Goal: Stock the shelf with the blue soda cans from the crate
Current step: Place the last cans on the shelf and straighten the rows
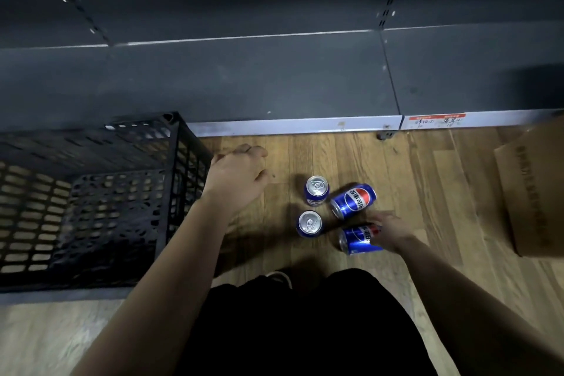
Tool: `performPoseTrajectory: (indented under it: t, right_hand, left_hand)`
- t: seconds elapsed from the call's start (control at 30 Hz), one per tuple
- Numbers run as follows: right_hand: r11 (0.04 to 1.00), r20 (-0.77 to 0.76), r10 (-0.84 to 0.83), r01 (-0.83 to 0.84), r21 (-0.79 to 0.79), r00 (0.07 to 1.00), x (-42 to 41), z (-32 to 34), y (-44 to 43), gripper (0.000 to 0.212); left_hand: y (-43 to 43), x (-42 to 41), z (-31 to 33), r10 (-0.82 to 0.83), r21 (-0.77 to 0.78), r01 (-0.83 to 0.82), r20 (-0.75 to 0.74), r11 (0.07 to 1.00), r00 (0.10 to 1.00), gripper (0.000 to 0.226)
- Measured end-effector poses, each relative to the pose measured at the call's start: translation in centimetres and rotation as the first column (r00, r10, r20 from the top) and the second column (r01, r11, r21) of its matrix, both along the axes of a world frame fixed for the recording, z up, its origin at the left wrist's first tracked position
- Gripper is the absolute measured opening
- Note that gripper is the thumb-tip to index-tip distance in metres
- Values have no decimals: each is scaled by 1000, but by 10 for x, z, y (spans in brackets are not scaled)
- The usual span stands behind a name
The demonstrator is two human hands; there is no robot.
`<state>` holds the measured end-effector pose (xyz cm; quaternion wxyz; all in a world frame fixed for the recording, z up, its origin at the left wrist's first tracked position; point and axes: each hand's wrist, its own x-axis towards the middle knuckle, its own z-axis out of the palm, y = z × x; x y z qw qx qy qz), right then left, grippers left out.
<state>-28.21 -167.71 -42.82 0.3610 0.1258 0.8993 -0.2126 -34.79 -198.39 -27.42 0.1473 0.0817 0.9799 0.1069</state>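
Black crate (91, 192) is noted at frame left. Left hand (238, 171) is held beside it, fingers curled, nothing gripped. At centre floor, two upright cans (317, 189) (309, 223) and one lying can (354, 200) are seen. A fourth can (358, 241) is gripped by the right hand (390, 232). The shelf (244, 79) is seen across the upper frame.

Four blue soda cans (354, 200) are in view, two upright and two on their sides. There is one black crate (91, 143), one cardboard box (534, 192) and one shelf (244, 79). Two hands show: one left hand (236, 174), one right hand (392, 233).
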Motion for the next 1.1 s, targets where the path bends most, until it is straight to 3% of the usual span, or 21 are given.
performPoseTrajectory:
  t: [0.3, 0.67, 0.8, 0.9, 1.1]
  right_hand:
    - [1000, 43, -18, 18, 17, 999, -1, -34, 6, 74]
    - [996, -74, 36, -29, 85, 997, 31, -66, 5, 74]
    - [994, -1, -25, 25, 108, 1000, 45, -73, 10, 85]
    - [994, 44, -98, 96, 49, 994, 49, -73, 13, 93]
    - [921, 42, -310, 311, -235, 950, 38, -47, 23, 78]
  left_hand:
    - [-7, 7, -9, 20, 39, -20, 2, 999, 1000, 42]
    - [-12, 18, -21, 12, 72, -12, 5, 997, 1000, 42]
    - [-10, 21, -22, -15, 61, 14, 8, 998, 1000, 42]
    - [-8, 20, -19, -22, 57, 22, -14, 998, 1000, 42]
    - [5, 13, -8, -57, 68, 57, -3, 996, 998, 40]
